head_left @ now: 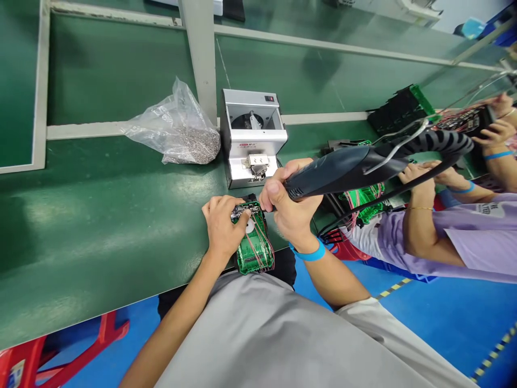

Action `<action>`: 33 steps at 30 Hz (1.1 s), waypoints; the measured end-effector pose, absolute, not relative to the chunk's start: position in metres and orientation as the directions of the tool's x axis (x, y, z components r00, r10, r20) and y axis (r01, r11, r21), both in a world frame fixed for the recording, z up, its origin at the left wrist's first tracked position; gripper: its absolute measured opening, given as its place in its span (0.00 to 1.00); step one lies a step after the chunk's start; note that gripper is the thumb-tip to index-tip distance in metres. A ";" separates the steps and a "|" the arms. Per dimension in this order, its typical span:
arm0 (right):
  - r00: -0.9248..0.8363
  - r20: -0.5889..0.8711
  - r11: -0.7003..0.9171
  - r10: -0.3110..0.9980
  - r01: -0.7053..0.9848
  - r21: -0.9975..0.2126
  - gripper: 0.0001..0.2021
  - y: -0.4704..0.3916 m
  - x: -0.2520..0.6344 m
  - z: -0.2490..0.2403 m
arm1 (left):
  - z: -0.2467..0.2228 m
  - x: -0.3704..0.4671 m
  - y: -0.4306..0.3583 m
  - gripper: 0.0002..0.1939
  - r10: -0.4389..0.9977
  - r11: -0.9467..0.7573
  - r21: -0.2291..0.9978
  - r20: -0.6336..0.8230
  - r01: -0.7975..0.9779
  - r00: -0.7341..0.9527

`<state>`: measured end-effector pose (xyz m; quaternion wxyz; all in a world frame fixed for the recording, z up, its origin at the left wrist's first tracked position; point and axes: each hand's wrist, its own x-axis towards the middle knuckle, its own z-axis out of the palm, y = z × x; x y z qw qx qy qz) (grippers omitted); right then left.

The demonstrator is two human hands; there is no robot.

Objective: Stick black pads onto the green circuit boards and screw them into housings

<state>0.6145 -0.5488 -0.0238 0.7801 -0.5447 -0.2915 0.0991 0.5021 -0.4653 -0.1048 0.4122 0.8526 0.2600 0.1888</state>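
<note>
My right hand (297,213) is wrapped around a dark electric screwdriver (333,171), which lies nearly level with its cable end toward the right. Its tip points left at the upper part of a green wired circuit unit (255,252); whether it touches a screw is hidden by my fingers. My left hand (223,223) grips the upper left of that unit, the thumb pressed on a small circuit board (242,210) at its top. Thin red and white wires run down the unit, which rests at the table's front edge close to my body.
Just beyond my hands stands a silver screw feeder (254,143). Left of it lies a clear plastic bag of screws (197,144). At right, co-workers' hands (420,175) handle similar green units (365,202). A metal post (200,59) rises behind; a red stool (107,334) stands lower left.
</note>
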 end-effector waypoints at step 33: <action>0.795 0.365 0.355 0.484 0.203 -0.913 0.18 -0.550 0.615 -0.046 | -0.102 0.503 -0.466 0.08 0.599 -0.525 0.786 0.069 0.326 0.798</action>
